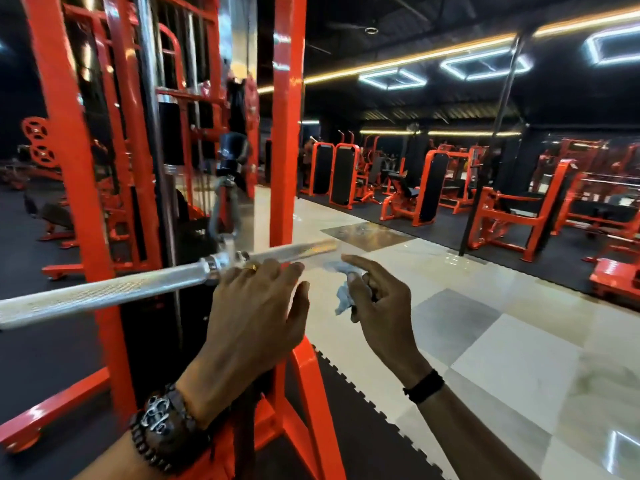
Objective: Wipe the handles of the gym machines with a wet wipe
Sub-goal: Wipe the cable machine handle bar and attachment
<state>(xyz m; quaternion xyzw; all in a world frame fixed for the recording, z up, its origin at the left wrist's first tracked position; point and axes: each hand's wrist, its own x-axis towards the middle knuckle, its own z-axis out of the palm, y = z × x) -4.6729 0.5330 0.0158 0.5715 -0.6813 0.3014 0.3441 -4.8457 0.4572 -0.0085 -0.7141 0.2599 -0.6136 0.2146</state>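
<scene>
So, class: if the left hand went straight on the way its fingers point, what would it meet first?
Most likely the metal bar: the left hand points up and away at it, fingertips already at its edge, though depth is unclear.

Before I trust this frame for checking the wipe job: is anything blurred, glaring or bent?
Head view: the right end of the chrome bar and the wet wipe in the right hand are motion-smeared; ceiling lights glare off the glossy floor tiles; the wide lens bows the red frame; the left hand looks sharper.
</scene>
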